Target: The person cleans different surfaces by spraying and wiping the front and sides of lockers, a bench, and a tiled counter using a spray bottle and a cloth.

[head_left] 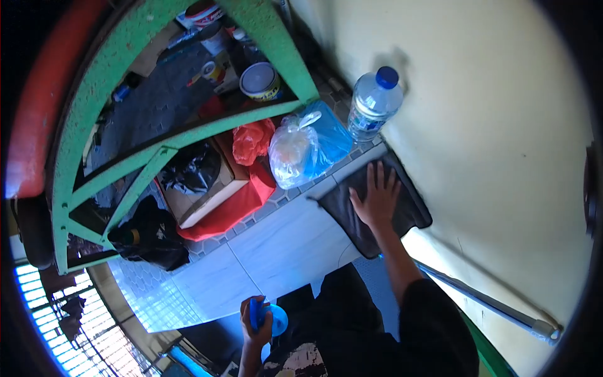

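My right hand [379, 196] lies flat with its fingers spread on a dark folded cloth [411, 210], which rests on the pale tiled ledge at the wall. Lower down, close to my body, my left hand [254, 323] is wrapped round a blue plastic object [278, 320]. It has a narrow upright blue part under the fingers and a round, lighter blue part beside them. From above it resembles a spray bottle, but its full shape is partly hidden by the hand.
A large water bottle [375, 103] with a blue cap stands against the wall. Beside it are tied plastic bags [301, 151], an open cardboard box [217, 201] and a black bag [151, 235]. A green metal frame [163, 151] rises over the tiled surface [251, 257].
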A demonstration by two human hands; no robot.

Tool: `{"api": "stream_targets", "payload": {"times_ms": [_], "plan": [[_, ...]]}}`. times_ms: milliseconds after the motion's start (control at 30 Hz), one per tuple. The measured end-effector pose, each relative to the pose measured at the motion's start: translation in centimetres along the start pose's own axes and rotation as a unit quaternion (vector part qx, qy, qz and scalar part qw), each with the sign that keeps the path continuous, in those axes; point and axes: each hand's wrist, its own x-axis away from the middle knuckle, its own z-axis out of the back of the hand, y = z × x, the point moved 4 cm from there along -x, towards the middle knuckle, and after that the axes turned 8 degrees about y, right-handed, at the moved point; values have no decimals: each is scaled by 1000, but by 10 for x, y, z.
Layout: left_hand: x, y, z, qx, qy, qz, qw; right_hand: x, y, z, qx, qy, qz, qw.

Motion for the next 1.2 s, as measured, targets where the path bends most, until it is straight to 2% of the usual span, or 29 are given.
{"api": "stream_targets", "payload": {"times_ms": [33, 100, 167, 200, 267, 300, 367, 400, 467, 500, 567, 633, 700, 733, 800, 833, 900, 967, 1033, 1100, 1133, 1200], "plan": [[0, 1, -1, -22, -22, -13, 999, -5, -22, -4, -6, 24, -31, 999], [-2, 6, -8, 0, -10, -11, 1000, 13, -85, -11, -39, -23, 16, 999], [3, 8, -19, 26, 1, -5, 1000, 62, -145, -10, -144, -117, 150, 971], [3, 10, -20, 31, 3, -26, 999, 102, -157, -15, -213, -107, 232, 943], [2, 8, -12, 35, 4, -50, 998, 142, -136, 2, -260, -156, 277, 912], [7, 0, -7, 44, 22, -11, 999, 145, -108, 7, -256, -198, 287, 901], [20, -13, 1, 54, 58, 52, 995, 124, -27, 8, -241, -142, 250, 927], [24, -19, 6, 58, 69, 55, 994, 97, 7, 22, -157, -143, 197, 957], [34, -28, 12, -19, 36, 46, 998, 53, 48, 25, 5, -27, 140, 990], [38, -32, 12, -25, 44, 41, 998, 35, 36, 18, 2, -29, 148, 989], [42, -42, 10, -15, 57, 20, 998, 4, 12, 6, 41, -41, 23, 998], [46, -43, 7, -6, 68, 1, 998, 8, -50, -12, 62, -12, 40, 997], [43, -37, 2, 8, 65, -27, 997, 35, -140, 6, 6, -162, 115, 980], [47, -43, -3, 10, 67, -26, 997, 61, -173, 5, -77, -223, 180, 955], [55, -69, -3, 69, 98, 44, 992, 152, -195, -21, -227, -143, 348, 898], [54, -68, -1, 71, 99, 42, 992, 167, -185, -17, -226, -141, 350, 898], [55, -67, 2, 52, 105, 105, 988, 181, -141, -12, -276, -234, 425, 830], [62, -70, 5, 61, 129, 113, 983, 146, -85, -4, -185, -254, 445, 839], [70, -75, 10, 69, 154, 122, 978, 91, -50, 12, -126, -211, 362, 899], [77, -86, 12, 68, 155, 112, 979, 50, -43, 6, -99, -154, 301, 936], [81, -94, 13, 69, 162, 110, 978, 42, -60, 2, -102, -150, 307, 934], [84, -104, 12, 85, 179, 28, 980, 30, -97, -8, -5, -98, 230, 968]]}}
